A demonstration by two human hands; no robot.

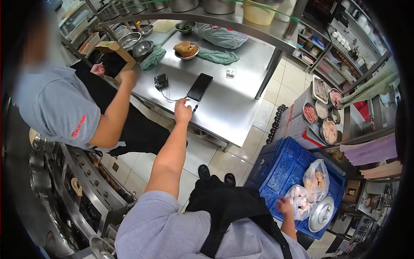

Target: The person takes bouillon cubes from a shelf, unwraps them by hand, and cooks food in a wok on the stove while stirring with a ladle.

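My left hand (183,111) reaches to the near edge of the steel table (233,116), its fingers together at a thin cable by the lower end of a black phone (199,87). The cable runs left to a small black device (161,82) on the table. What exactly the fingers grip is too small to tell. My right hand (284,205) is low at the right, over the blue lid (276,172), beside a clear plastic bag of pale meat (300,200). Its fingers look curled, and whether they hold anything cannot be made out.
A co-worker (64,99) stands at the left, hands near a cardboard box (125,58). Farther back are a bowl of bread-like food (186,51), green cloths (217,56) and metal bowls (142,48). Food trays (321,90) stand at the right, a stove (86,172) at lower left.
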